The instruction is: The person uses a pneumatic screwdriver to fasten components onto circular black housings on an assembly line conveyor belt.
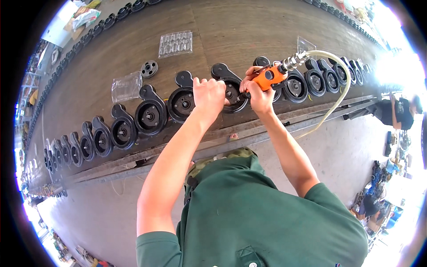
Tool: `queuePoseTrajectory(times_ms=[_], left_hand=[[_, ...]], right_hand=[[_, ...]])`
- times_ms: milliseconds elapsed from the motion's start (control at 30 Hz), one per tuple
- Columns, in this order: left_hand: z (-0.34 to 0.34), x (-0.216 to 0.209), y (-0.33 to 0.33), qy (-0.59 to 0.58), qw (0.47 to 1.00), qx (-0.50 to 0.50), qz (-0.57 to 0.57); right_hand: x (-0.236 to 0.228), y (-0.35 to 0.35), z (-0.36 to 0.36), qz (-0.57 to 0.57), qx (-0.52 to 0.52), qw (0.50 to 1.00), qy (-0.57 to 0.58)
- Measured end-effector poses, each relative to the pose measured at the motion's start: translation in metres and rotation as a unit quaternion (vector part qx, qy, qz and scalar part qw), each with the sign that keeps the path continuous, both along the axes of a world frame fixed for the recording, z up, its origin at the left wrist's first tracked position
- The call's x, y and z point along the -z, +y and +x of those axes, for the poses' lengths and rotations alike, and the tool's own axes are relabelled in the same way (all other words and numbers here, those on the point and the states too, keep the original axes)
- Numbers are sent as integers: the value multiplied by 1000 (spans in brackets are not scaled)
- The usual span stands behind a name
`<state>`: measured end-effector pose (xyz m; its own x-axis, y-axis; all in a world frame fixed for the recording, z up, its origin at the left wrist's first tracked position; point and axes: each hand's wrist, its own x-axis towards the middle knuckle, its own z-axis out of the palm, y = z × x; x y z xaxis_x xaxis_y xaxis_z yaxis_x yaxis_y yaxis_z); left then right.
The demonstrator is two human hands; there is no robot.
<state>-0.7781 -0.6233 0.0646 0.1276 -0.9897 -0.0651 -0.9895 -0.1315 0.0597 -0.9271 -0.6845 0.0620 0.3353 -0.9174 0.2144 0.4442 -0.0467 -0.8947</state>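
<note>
An orange air screwdriver (268,78) lies tilted in my right hand (259,91), whose fingers wrap round its body. Its dark bit points left and down into a black round housing (234,107) with an upright arm. At that housing's left rim is my left hand (208,98), closed, with the fingers curled and the thumb toward the bit; the palm side is hidden. Just left of it stands another black housing (178,104), partly covered by the hand. Behind my right hand, one more housing (261,61) shows only in part.
Similar housings (150,116) line the table's near edge on both sides. A pale hose (340,95) loops from the tool past the right-hand housings. Clear plastic trays (175,43) and a black wheel (149,68) lie farther back. Another person (400,111) is at the far right.
</note>
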Motion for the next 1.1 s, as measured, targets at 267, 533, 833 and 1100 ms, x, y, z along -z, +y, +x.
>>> queuePoseTrajectory(times_ms=[267,533,833,1100], left_hand=[[3,-3,-5,19,1000,-4,12],[-18,-3,45,202,945,-60,-252],[-74,17,67,724,565,-390,-74],[-85,12,47,716,508,-475,-64]], right_hand=[[4,10,12,-71,1,993,96],[-7,-4,9,-72,-37,997,16],[1,-40,36,-46,27,998,25],[6,-39,33,-53,2,999,12]])
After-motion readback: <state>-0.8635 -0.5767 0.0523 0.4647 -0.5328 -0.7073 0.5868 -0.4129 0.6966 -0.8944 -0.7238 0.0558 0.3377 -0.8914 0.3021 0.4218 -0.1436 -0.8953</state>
